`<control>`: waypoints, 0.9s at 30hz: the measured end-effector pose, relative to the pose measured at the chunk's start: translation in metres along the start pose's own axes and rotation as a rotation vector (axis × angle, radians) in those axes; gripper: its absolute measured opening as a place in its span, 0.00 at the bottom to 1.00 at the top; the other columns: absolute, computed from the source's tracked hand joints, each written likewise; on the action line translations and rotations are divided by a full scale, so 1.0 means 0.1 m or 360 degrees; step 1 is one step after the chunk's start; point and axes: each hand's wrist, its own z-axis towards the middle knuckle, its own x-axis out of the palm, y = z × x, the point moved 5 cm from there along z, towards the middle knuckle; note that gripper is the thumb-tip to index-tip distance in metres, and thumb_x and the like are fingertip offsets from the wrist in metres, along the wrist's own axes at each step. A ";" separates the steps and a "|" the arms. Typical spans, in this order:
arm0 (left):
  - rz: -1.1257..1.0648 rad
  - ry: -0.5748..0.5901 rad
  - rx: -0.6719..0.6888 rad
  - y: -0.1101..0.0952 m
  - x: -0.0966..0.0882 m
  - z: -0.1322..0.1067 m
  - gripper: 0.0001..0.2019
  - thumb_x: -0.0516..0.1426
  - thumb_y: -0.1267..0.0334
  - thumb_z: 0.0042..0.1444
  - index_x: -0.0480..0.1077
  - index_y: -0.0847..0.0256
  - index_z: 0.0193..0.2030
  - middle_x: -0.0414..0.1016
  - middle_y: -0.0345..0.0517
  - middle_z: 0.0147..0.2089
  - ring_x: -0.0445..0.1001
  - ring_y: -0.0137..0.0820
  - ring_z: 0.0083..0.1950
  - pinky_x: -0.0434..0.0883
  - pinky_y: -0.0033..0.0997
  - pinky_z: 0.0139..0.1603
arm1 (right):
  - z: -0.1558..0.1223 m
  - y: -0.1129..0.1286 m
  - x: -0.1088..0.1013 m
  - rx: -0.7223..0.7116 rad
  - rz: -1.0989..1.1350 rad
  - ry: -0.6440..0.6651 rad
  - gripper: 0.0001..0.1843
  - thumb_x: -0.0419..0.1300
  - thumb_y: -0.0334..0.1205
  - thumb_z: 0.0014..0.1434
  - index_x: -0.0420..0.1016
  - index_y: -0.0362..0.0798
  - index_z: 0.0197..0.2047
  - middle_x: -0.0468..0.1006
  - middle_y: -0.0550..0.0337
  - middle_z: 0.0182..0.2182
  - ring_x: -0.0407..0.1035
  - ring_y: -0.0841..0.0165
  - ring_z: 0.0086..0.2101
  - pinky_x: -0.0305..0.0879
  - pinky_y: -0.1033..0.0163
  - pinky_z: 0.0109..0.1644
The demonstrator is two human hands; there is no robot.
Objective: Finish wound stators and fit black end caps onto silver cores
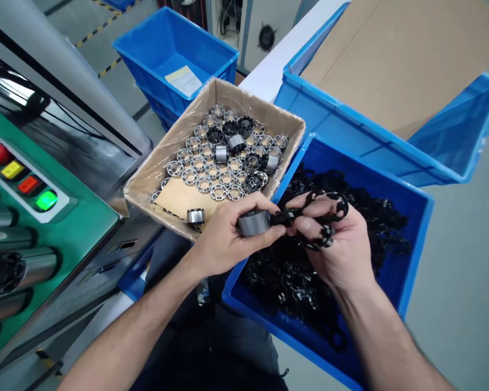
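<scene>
My left hand [228, 236] is closed round a grey metal cylinder [253, 222], held over the near edge of a cardboard box [146, 182]. My right hand [338, 244] grips a black plastic ring [283, 218] against the cylinder's end, with more black rings [330, 217] looped over its fingers. The cardboard box holds several metal cylinders [224, 157] standing in rows, some capped with black rings. Under my right hand a blue bin [415, 239] is full of loose black rings [293, 277].
A green control panel [44, 217] with red, yellow and lit green buttons stands at the left, with metal rods below it. A blue bin covered by cardboard [399, 60] sits at the back right. Another blue bin [175, 54] with a paper slip sits at the back.
</scene>
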 end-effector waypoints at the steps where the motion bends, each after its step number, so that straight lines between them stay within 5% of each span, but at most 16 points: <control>1: -0.0015 -0.0048 0.0039 -0.01 -0.02 -0.01 0.12 0.77 0.56 0.68 0.82 0.56 0.48 0.83 0.39 0.42 0.77 0.30 0.40 0.71 0.31 0.42 | 0.00 0.00 -0.01 0.0026 -0.0006 0.0022 0.09 0.86 0.51 0.64 0.95 0.61 0.42 0.92 0.64 0.43 0.83 0.73 0.33 0.83 0.68 0.39; 6: -0.0068 -0.0118 0.0060 0.00 -0.06 -0.03 0.13 0.78 0.55 0.67 0.82 0.55 0.46 0.82 0.38 0.41 0.76 0.31 0.41 0.71 0.31 0.43 | -0.01 0.04 -0.05 0.0103 -0.0038 0.0023 0.07 0.86 0.49 0.64 0.98 0.66 0.45 0.93 0.63 0.43 0.76 0.76 0.25 0.75 0.71 0.27; 10: -0.0145 -0.0103 -0.0026 0.01 -0.07 -0.01 0.11 0.77 0.54 0.69 0.86 0.53 0.53 0.80 0.39 0.42 0.74 0.29 0.38 0.69 0.31 0.40 | -0.02 0.09 0.03 0.0184 0.0042 0.0120 0.17 0.89 0.40 0.57 0.98 0.67 0.46 0.91 0.66 0.36 0.73 0.76 0.22 0.71 0.72 0.21; 13: -0.0509 -0.0226 -0.0212 0.06 -0.11 0.03 0.17 0.72 0.47 0.74 0.85 0.53 0.60 0.75 0.39 0.42 0.69 0.26 0.33 0.69 0.30 0.33 | -0.03 0.12 0.07 0.0210 0.0081 0.0117 0.25 0.90 0.33 0.52 0.97 0.69 0.48 0.89 0.68 0.32 0.72 0.77 0.21 0.72 0.72 0.22; 16: -0.0784 -0.0338 -0.0352 0.14 -0.11 0.04 0.23 0.67 0.37 0.75 0.79 0.56 0.56 0.75 0.39 0.43 0.70 0.25 0.29 0.68 0.28 0.24 | -0.04 0.16 0.07 0.0124 -0.0036 0.0023 0.24 0.92 0.35 0.49 0.98 0.66 0.47 0.86 0.69 0.30 0.72 0.76 0.21 0.72 0.71 0.23; 21: -0.0475 -0.0071 -0.0290 0.15 0.02 -0.04 0.26 0.54 0.31 0.82 0.72 0.53 0.54 0.73 0.37 0.32 0.70 0.28 0.26 0.66 0.27 0.24 | -0.08 0.23 0.14 -0.0150 -0.0404 -0.0034 0.15 0.91 0.41 0.54 0.97 0.59 0.44 0.88 0.61 0.33 0.79 0.67 0.29 0.80 0.64 0.29; 27: -0.0284 -0.0052 -0.0361 0.13 0.02 -0.11 0.26 0.50 0.32 0.84 0.75 0.49 0.65 0.79 0.42 0.41 0.73 0.31 0.32 0.73 0.32 0.34 | -0.14 0.19 0.25 -0.0245 -0.0419 0.0106 0.23 0.88 0.33 0.59 0.97 0.66 0.53 0.92 0.61 0.41 0.86 0.65 0.37 0.84 0.63 0.38</control>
